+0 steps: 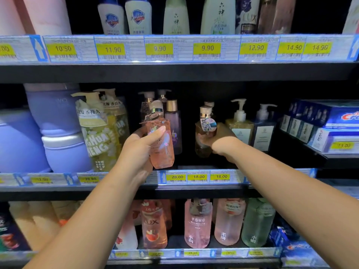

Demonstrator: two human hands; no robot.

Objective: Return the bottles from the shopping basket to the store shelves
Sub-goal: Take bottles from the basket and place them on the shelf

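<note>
We hold two bottles, one in each hand, both up at the middle shelf [190, 164]; the basket is out of view. Our left hand [138, 150] grips the pink bottle [162, 144] round its belly, thumb laid across the front and fingers curled behind; its base hangs at the near edge of the shelf, and we cannot tell whether it touches. Our right hand [221, 141] wraps the lower body of the amber bottle [204, 133], which stands a little tilted in the gap between the purple bottle [175, 125] and the pale pump bottles [240, 123] to the right; those fingers are hidden behind it.

Both bottles look like clear, rigid plastic full of liquid; we judge them fairly heavy for their size, stiff under a squeeze and smooth enough to slip. The caps and neck tags look loose, so the belly is the place to hold, not the top.

Counted: two bottles in hand; one purple bottle between them; two yellow-green pump bottles [97, 129] to the left; two pale ones to the right.
</note>
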